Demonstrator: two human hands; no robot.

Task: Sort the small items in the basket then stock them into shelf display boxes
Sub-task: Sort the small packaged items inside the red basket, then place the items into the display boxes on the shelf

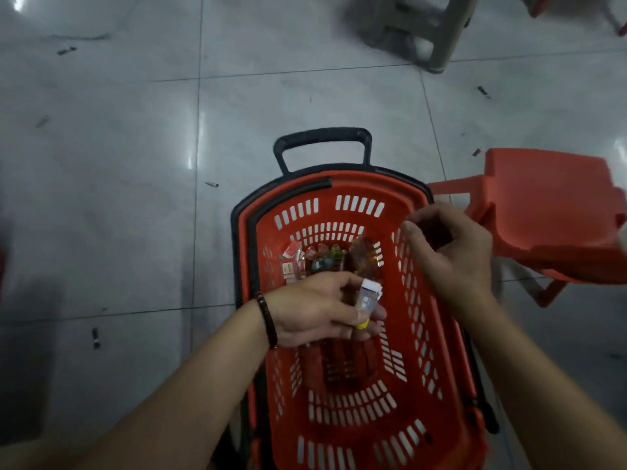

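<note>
A red plastic basket with a black handle stands on the tiled floor below me. Several small packaged items lie at its far end. My left hand, with a dark bracelet on the wrist, hovers over the basket and grips a small clear packet with a white top and a yellow end. My right hand hangs over the basket's right rim with its fingers curled; whether it holds anything I cannot tell.
A red plastic stool stands right of the basket, close to my right hand. A grey stool is further away at the top. Small bits of litter dot the glossy floor tiles.
</note>
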